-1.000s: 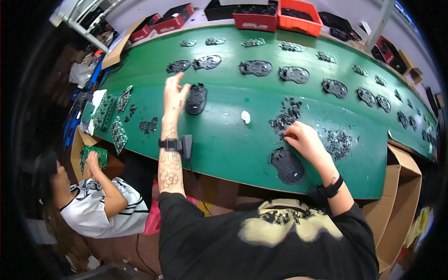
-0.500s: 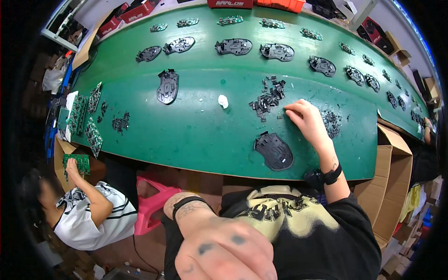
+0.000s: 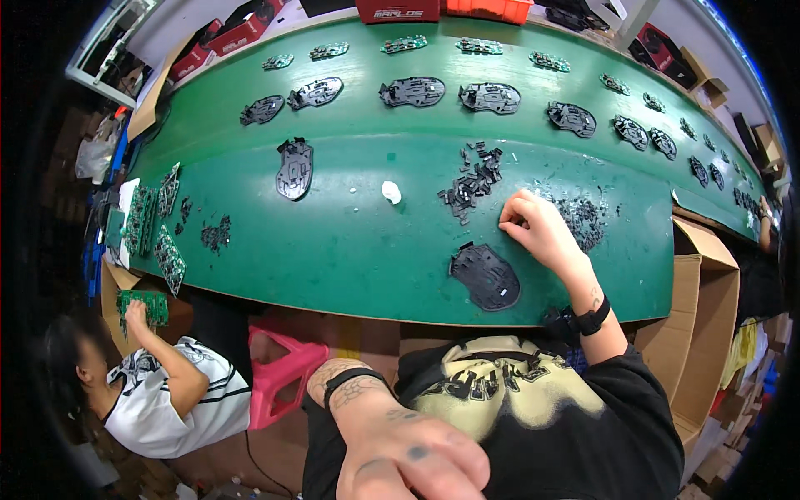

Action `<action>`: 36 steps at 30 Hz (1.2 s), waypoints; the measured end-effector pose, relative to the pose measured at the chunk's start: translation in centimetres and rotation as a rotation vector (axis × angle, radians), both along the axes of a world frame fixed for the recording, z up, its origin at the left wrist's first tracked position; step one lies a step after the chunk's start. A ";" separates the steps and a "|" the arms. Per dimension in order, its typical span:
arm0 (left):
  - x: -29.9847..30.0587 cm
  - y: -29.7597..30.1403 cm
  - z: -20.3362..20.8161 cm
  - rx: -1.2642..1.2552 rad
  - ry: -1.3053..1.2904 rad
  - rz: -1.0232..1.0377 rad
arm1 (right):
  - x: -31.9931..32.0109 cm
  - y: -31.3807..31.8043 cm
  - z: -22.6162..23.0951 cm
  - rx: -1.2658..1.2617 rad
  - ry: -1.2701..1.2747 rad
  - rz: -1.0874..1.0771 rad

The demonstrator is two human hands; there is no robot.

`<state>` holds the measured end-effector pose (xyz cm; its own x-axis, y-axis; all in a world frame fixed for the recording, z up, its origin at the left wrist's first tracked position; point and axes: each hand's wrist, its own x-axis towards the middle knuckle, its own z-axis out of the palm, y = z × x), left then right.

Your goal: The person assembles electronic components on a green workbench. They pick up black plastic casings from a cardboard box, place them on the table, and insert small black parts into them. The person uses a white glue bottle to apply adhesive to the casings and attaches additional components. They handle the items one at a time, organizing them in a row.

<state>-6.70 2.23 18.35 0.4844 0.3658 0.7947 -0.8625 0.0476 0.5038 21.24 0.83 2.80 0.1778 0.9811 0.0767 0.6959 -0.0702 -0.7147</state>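
My right hand (image 3: 540, 232) is over the green table, thumb and fingertips drawn together in a pinch. What they hold, if anything, is too small or hidden to name. Just beyond and left of its fingertips lies a loose pile of small black plastic pieces (image 3: 472, 185). Nearer to me is a black mouse-shaped plastic base (image 3: 486, 279), flat on the table close to the front edge. A heap of finer black bits (image 3: 586, 223) spreads right of my right hand. My left hand (image 3: 412, 458) is close to the camera, low in the picture, knuckles up, its fingertips out of sight.
Several black mouse bases (image 3: 490, 97) and green circuit boards (image 3: 479, 46) stand in rows along the far table. One more base (image 3: 295, 169) and a white lump (image 3: 391, 192) lie left of centre. A co-worker (image 3: 171, 392) sits at left by a pink stool (image 3: 282, 375). Cardboard boxes (image 3: 696, 317) stand right.
My right hand has drawn back slightly from the pile of black pieces toward the near base. My left hand has shifted lower and to the right. The whole view has tilted slightly.
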 end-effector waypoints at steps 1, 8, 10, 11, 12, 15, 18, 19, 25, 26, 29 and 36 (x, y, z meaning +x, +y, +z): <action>0.1 0.0 -0.1 0.009 -0.006 -0.026 | 0.1 -0.1 0.1 -0.001 -0.010 -0.019; 1.2 2.5 -1.8 0.147 0.275 -0.026 | 0.4 -0.6 -0.1 0.074 0.089 -0.184; 2.6 4.5 -4.1 0.216 0.572 0.116 | 0.7 -0.9 -0.3 0.072 0.102 -0.240; 3.2 5.3 -5.1 0.249 0.732 0.200 | 0.5 -0.9 -0.2 0.042 0.101 -0.232; 3.6 6.1 -6.5 0.282 0.887 0.288 | 0.0 -0.7 -0.4 0.014 0.097 -0.222; 4.5 7.0 -11.9 0.413 1.307 0.687 | -1.1 0.1 -0.2 -0.047 0.040 -0.174; 5.5 6.6 -15.6 0.682 1.202 0.942 | -1.1 0.1 -0.1 -0.072 0.111 -0.160; 5.5 6.4 -16.1 0.673 1.213 0.934 | -1.2 -0.1 0.4 -0.075 0.200 -0.156; 5.0 6.5 -16.7 0.326 1.255 0.917 | -2.6 -2.2 2.3 -0.003 0.412 -0.130; 5.0 6.4 -17.0 0.292 1.207 0.959 | -3.0 -2.4 2.1 0.013 0.415 -0.103; 5.1 6.1 -16.0 0.185 1.142 0.987 | -4.1 -2.5 1.9 0.022 0.447 -0.071; 4.2 5.6 -14.9 0.248 1.064 1.069 | -5.5 -1.5 1.5 -0.123 0.736 -0.178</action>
<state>-2.52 7.87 3.49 0.4559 0.8176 0.3517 0.3186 -0.5189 0.7933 15.71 -0.64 4.34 0.2968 0.9266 -0.2308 0.0146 -0.2461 -0.9691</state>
